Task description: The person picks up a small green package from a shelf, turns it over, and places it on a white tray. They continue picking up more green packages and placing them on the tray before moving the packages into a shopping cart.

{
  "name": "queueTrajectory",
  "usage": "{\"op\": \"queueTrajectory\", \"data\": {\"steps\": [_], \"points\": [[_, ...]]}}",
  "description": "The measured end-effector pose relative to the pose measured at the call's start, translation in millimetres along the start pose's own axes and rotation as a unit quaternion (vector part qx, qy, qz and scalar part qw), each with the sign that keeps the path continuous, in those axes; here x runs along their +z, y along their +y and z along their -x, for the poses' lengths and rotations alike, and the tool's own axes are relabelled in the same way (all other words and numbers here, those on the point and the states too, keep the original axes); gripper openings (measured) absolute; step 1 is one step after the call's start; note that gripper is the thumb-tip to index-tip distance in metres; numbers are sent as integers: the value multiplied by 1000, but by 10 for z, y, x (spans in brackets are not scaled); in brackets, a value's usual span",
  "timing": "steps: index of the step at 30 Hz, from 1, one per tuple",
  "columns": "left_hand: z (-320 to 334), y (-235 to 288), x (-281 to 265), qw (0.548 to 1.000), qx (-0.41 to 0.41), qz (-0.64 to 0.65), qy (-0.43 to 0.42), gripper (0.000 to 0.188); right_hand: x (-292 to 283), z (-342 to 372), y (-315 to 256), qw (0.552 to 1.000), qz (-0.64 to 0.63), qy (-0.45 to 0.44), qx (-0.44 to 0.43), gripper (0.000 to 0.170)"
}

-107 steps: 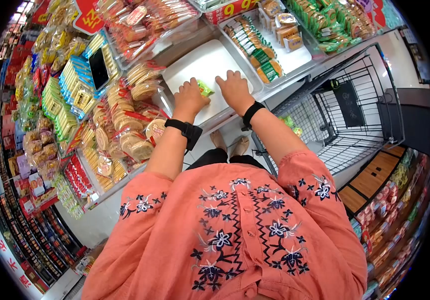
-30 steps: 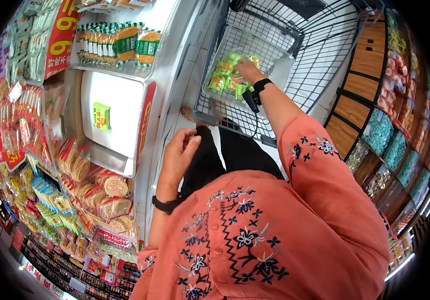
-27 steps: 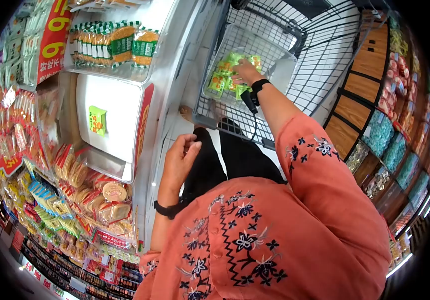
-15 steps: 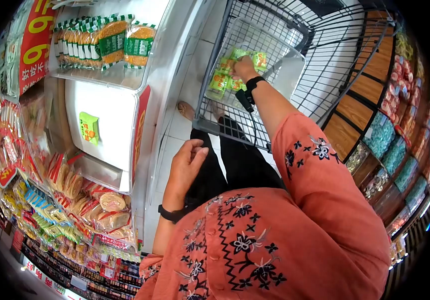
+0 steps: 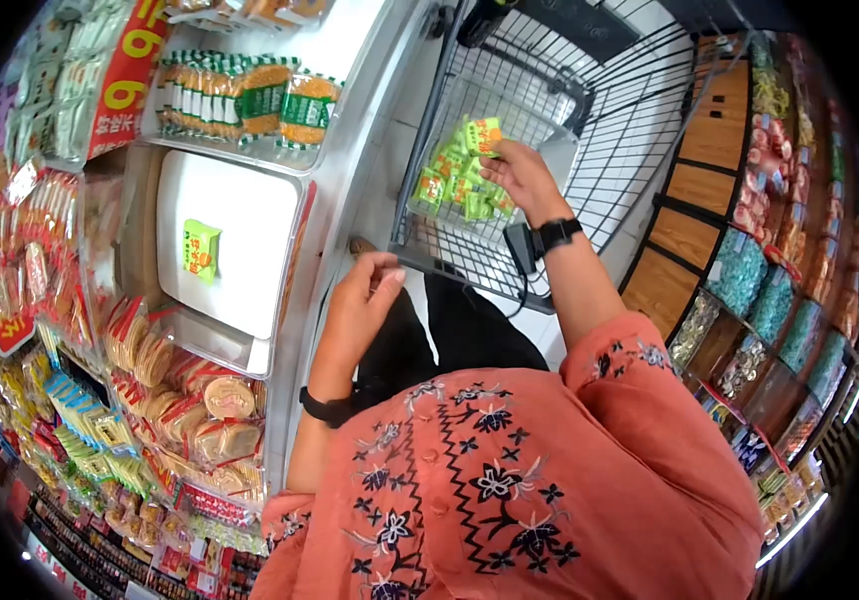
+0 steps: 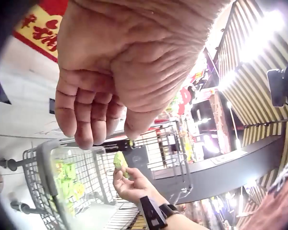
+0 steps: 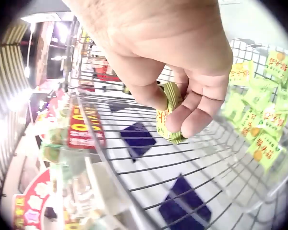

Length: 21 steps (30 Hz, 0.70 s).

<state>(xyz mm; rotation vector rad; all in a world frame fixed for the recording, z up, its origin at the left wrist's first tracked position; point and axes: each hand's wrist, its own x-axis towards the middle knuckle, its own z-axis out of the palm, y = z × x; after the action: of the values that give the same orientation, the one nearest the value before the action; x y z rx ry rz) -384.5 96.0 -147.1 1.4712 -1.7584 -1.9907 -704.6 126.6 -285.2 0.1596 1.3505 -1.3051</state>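
Observation:
My right hand (image 5: 528,180) pinches a small green snack packet (image 5: 483,136) between thumb and fingers, held up over the shopping cart (image 5: 640,110). In the right wrist view this packet (image 7: 169,112) stands on edge in the fingertips. Beneath it, a clear plastic bin (image 7: 252,201) in the cart holds several similar green packets (image 5: 440,178). My left hand (image 5: 360,300) hangs loosely in front of my body beside the display, its fingers relaxed around nothing. A single green packet (image 5: 202,252) lies on the white display tray (image 5: 245,200) to the left.
Bags of round crackers (image 5: 230,398) and green-banded packaged biscuits (image 5: 268,95) fill the neighbouring display compartments. A red price sign (image 5: 128,90) stands at the far left. Beyond the cart, wooden shelving (image 5: 685,240) carries bagged goods (image 5: 740,275) on the right.
My right hand went from the display tray into the cart's bin, among the packets. It has now lifted out with one packet in its fingers. The left hand has left the tray and hangs idle.

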Motion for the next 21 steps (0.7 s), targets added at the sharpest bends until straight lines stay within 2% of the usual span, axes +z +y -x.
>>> {"op": "queueTrajectory", "data": {"steps": [3, 5, 10, 14, 18, 19, 21], "points": [[30, 412, -137, 996, 5, 86, 1, 27, 378, 642, -405, 994, -10, -90, -56, 35], [66, 608, -252, 994, 43, 100, 18, 30, 741, 1058, -574, 985, 7, -144, -90, 43], [308, 972, -490, 971, 129, 183, 84, 40, 1592, 1847, -569, 960, 59, -236, -138, 60], [559, 938, -612, 948, 205, 204, 133, 44, 2069, 2145, -258, 948, 59, -270, -159, 62], [832, 779, -786, 928, 210, 265, 156, 45, 2354, 2404, 37, 932, 102, -316, -147, 66], [855, 697, -847, 920, 240, 254, 180, 41, 2403, 2450, 90, 927, 117, -327, -141, 63], [1007, 603, -978, 919, 244, 247, 187, 41, 2481, 2537, 207, 918, 145, -346, -129, 58]]}}
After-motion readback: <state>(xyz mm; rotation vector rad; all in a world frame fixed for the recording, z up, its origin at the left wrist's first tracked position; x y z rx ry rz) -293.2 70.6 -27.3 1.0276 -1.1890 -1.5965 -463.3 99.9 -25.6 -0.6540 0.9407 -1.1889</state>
